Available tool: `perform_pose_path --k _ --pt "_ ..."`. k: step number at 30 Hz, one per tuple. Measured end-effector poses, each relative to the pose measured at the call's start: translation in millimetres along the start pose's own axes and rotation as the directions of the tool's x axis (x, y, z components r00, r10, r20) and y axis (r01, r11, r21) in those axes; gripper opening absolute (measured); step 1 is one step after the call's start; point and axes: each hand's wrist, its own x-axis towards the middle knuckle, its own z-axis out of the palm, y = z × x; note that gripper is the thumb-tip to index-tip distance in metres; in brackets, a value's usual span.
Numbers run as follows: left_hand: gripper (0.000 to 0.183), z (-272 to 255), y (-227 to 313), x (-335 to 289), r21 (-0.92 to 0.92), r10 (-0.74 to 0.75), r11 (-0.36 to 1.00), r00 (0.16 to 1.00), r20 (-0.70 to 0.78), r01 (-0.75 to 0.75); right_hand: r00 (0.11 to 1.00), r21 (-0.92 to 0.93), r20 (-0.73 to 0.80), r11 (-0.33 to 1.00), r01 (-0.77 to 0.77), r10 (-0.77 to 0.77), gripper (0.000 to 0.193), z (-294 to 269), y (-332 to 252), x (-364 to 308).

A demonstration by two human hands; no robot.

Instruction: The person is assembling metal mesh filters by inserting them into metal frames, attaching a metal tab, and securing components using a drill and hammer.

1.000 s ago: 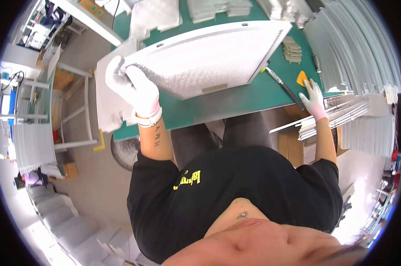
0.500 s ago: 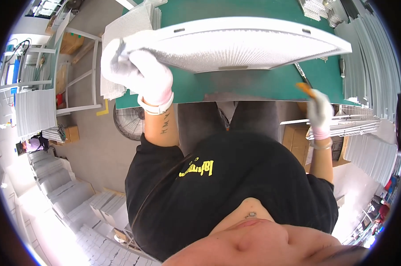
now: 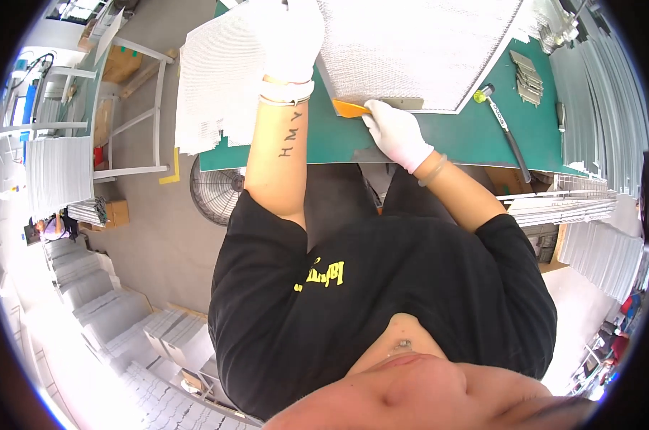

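Observation:
A white-framed metal mesh panel (image 3: 417, 50) lies on the green table (image 3: 324, 143), its far side cut off by the picture's top edge. My left hand (image 3: 292, 43), in a white glove, reaches to the panel's left side; glare and the picture's edge hide its fingers. In my gloved right hand (image 3: 398, 135) is a flat orange scraper (image 3: 351, 108), held by the panel's near left corner. Right of it, a greyish strip (image 3: 399, 103) sits along the near edge of the panel.
A stack of mesh sheets (image 3: 213, 86) stands on the left of the table. To the right lie a hammer (image 3: 507, 132) with a dark handle, small metal plates (image 3: 527, 77) and a grey-handled tool (image 3: 560, 117). Many pale strips (image 3: 600, 107) line the far right.
The panel has gone from tilted up to lying lower on the table. My left hand has moved away from me; my right hand has brought the orange scraper leftward to the panel.

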Motion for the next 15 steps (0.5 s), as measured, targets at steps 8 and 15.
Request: perform_pose_path --k 8,15 --pt "0.03 2.9 -16.9 10.8 0.025 0.01 1.0 0.997 0.073 -0.012 0.982 0.085 -0.18 0.996 -0.036 0.051 0.021 1.7 0.1 -4.2" --pt "0.032 11.8 -19.3 8.8 -0.07 -0.048 0.996 0.997 0.062 0.053 0.999 0.04 -0.031 0.999 -0.015 0.017 0.021 -1.5 4.5 2.9"
